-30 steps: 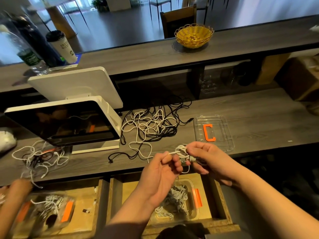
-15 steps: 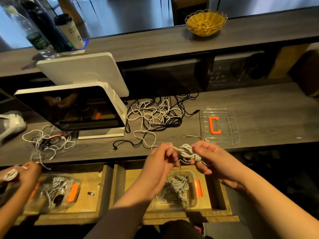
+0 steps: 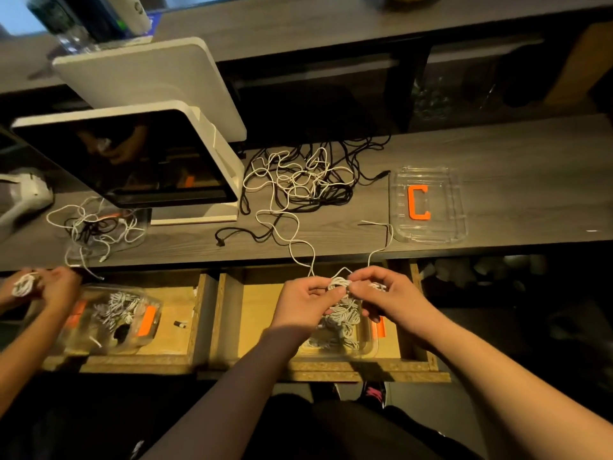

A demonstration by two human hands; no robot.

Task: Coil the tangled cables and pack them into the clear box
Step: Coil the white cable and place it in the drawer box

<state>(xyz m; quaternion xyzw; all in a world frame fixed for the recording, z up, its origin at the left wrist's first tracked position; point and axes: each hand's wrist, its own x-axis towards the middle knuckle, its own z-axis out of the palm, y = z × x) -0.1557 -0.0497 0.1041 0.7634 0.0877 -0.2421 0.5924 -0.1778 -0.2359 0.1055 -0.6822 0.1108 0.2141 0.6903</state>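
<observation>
- The counter [image 3: 497,154] carries the big tangle [image 3: 298,180] of black and white cables, lying just right of a monitor [image 3: 132,157] and left of a clear lid [image 3: 428,204] marked with an orange C.
- Below the counter edge an open drawer [image 3: 252,313] holds the clear box [image 3: 368,343], already part-filled with white coils (its far end is hidden behind the hands).
- The left hand [image 3: 303,300] and right hand [image 3: 381,293] meet directly above that box, each with fingers curled round a small white coil [image 3: 338,283] pinched between them.
- From the coil one strand [image 3: 292,240] trails up over the counter edge into the tangle, and a short loose end [image 3: 381,240] rises near the lid.
- At far left another person's hands [image 3: 39,287] work on their own coil above a second box [image 3: 109,320].
- Risk, as I judge it: the trailing strand looks snarled in the pile, so pulling more slack could drag the whole tangle off the edge, or tighten a knot.
- A looser pinch could let the wraps spring open, since nothing ties them.
- The free end might snag the lid and shift it.
</observation>
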